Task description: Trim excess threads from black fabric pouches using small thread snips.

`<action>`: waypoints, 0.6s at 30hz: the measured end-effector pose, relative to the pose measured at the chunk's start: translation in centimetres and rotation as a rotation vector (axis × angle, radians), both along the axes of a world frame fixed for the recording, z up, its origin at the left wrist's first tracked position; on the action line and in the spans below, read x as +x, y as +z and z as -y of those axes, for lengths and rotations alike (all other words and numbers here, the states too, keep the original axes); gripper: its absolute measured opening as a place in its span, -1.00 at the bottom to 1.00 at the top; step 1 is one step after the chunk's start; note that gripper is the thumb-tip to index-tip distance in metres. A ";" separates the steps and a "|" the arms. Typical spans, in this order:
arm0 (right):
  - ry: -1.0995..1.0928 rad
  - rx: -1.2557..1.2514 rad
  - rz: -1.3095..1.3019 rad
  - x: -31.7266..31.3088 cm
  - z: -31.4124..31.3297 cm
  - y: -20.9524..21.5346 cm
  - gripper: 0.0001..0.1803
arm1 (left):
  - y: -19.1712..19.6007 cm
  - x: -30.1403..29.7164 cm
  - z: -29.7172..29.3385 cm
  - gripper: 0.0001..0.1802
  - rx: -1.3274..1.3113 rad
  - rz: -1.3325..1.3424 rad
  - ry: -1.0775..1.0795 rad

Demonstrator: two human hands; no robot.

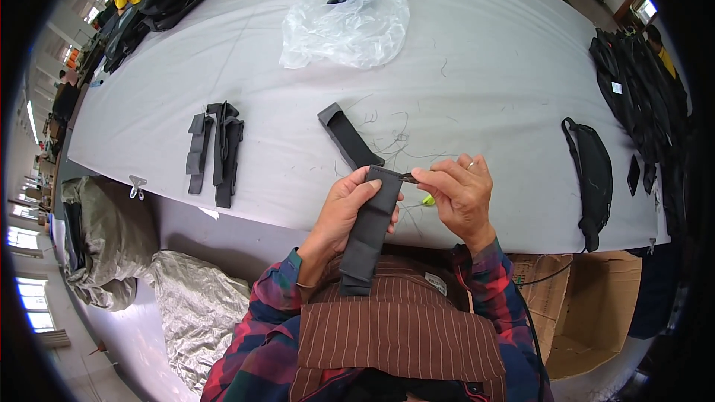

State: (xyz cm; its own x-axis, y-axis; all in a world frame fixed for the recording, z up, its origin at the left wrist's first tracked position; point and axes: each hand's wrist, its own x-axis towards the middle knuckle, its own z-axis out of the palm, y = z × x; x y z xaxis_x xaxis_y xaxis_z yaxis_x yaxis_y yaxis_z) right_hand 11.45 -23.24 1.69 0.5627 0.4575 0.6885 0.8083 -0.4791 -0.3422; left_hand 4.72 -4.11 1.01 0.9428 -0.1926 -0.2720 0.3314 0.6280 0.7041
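The left sleeve (269, 294) and right sleeve (488, 272) are plaid, crossing red, navy and muted green in broad checks. Over the shirt lies a brown apron (328, 320) with thin, pale pinstripes and a wide, folded panel (402, 339) across its front. A small white label (436, 284) with dark print sits near the apron's upper right edge. Dark cloth (372, 387) shows below the panel's lower edge. The right hand (456, 193) wears a slim, pale ring (471, 165).

The held strap (369, 231) is dark grey, the apron (402, 339) brown (pale pinstripes), the sleeves (269, 292) red-blue plaid.
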 end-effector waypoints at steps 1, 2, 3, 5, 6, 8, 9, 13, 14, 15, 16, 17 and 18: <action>-0.003 0.000 0.005 0.0 0.0 0.0 -0.78 | 0.0 0.0 0.0 -0.81 -0.001 -0.001 0.000; -0.003 -0.001 0.005 0.0 0.0 0.0 -0.78 | 0.0 0.0 0.1 -0.80 0.001 -0.002 -0.002; -0.005 -0.009 0.019 0.0 0.1 0.0 -0.79 | 0.0 0.0 0.1 -0.80 0.003 -0.004 -0.002; -0.006 -0.018 0.032 0.1 0.0 0.0 -0.80 | -0.3 0.1 0.0 -0.79 0.018 -0.007 0.003; 0.001 -0.018 0.018 0.1 0.0 0.0 -0.79 | -0.4 0.1 0.0 -0.77 0.034 -0.010 0.006; 0.007 -0.020 0.000 -0.1 -0.1 -0.1 -0.79 | -0.1 0.4 0.0 -0.75 0.024 -0.008 0.010; 0.036 0.056 -0.116 -0.2 -0.3 -0.2 -0.79 | 0.2 0.5 0.0 -0.73 0.018 -0.002 0.014; 0.123 0.063 -0.369 -1.5 -2.0 1.0 -0.80 | 0.2 0.6 0.3 -0.71 -0.008 0.009 0.067; 0.125 0.061 -0.371 -1.5 -2.0 0.8 -0.80 | -0.4 0.7 0.3 -0.70 0.015 0.022 0.084; 0.111 -0.018 -0.337 -1.5 -2.0 0.5 -0.80 | -0.6 0.8 0.5 -0.69 0.038 0.036 0.094; 0.097 -0.097 -0.303 -1.3 -2.0 0.1 -0.81 | -0.5 0.8 0.7 -0.69 0.037 0.035 0.090; 0.094 -0.097 -0.305 -1.1 -2.1 -0.3 -0.81 | -0.2 0.6 0.9 -0.70 -0.094 0.021 0.054; 0.069 0.080 -0.417 -0.7 -2.5 -0.8 -0.81 | 0.1 0.5 1.0 -0.71 -0.224 0.007 0.017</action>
